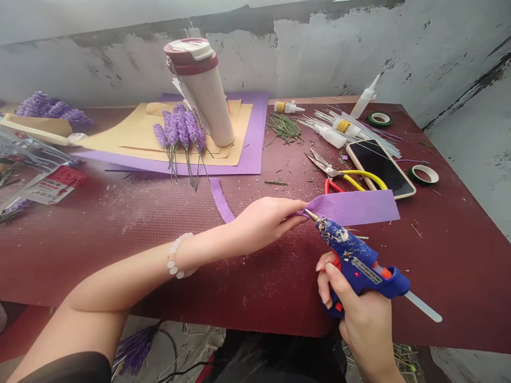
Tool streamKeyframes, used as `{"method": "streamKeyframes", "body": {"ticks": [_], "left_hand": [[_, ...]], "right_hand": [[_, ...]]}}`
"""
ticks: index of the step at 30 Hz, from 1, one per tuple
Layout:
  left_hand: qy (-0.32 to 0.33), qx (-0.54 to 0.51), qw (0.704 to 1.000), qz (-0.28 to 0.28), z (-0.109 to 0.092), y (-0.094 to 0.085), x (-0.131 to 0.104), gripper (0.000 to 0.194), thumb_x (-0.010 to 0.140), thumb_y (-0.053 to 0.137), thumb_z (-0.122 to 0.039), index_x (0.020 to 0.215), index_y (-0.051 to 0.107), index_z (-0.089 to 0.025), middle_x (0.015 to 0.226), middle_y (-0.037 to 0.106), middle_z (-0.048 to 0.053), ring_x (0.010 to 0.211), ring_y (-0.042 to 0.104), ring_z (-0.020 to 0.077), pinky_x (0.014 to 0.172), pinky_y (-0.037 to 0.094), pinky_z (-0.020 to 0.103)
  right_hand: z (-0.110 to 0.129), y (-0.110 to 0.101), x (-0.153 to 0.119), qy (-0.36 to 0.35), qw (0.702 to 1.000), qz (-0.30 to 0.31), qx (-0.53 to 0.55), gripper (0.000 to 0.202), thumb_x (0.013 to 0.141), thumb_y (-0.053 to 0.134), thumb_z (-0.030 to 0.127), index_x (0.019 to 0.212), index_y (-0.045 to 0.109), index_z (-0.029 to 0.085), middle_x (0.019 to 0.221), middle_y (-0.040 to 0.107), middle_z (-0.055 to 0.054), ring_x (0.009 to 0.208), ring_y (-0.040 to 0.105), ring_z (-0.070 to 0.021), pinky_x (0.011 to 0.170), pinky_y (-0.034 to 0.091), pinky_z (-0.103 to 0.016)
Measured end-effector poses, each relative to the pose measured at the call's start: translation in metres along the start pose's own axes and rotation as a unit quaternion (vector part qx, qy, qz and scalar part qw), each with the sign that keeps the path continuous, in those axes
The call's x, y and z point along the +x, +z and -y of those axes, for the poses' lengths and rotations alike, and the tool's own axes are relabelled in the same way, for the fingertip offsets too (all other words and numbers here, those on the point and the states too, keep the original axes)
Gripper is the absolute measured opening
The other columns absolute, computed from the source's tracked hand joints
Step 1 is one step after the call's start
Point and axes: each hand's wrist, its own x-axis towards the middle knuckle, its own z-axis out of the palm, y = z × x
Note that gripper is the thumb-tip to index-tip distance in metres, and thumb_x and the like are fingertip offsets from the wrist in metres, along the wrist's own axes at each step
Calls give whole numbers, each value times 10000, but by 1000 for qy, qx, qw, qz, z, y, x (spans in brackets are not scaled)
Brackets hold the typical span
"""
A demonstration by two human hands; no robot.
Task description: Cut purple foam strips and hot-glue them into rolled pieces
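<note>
A purple paper strip stretches to the right from the fingertips of my left hand, which pinch its left end. My right hand is wrapped round a blue glue gun, with a finger at its orange trigger. The gun's metal nozzle touches or nearly touches the strip beside my left fingertips. A clear glue stick pokes out of the back of the gun. Another narrow purple strip lies on the table behind my left wrist.
On the dark red table, lavender stems and a tumbler stand on tan and purple sheets. Pliers, a phone, glue bottles, green tape rolls and cut stems lie at the back right.
</note>
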Motion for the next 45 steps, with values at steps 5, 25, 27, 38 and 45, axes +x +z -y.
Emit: {"method": "streamKeyframes", "body": {"ticks": [5,25,27,38,45], "left_hand": [[8,10,1000,6,3,2,0,290,1006,560,-187,1261,692,-150,980,805,76,835,741,169,733,532,246],[20,2,1000,7,6,4,0,362,1015,532,-181,1356,652,-154,1021,812,94,878,760,171,790,585,268],[22,0,1000,9,5,4,0,371,1014,537,-181,1368,643,-150,1026,812,98,884,761,176,790,584,271],[21,0,1000,9,6,5,-1,374,1025,523,-205,1381,630,-160,1056,808,98,916,761,180,813,584,280],[34,7,999,6,7,5,-1,355,1021,536,-207,1346,652,-122,1022,810,113,882,765,186,792,590,281]], "right_hand": [[3,0,1,-5,1000,3,-25,218,882,716,356,745,659,197,483,569,43,405,514,-97,427,448,-214],[-4,-5,-2,41,998,-3,-41,397,886,720,452,607,615,189,492,568,11,422,517,-113,439,458,-239],[-4,-5,-2,39,998,-5,-45,409,886,720,451,592,608,190,491,566,9,424,518,-113,445,464,-242],[-1,-5,-1,31,998,-12,-47,437,892,713,449,563,574,198,487,559,7,423,511,-115,446,453,-255],[0,-6,-3,33,998,-10,-50,452,913,697,443,556,554,204,487,550,13,432,513,-115,476,451,-269]]}}
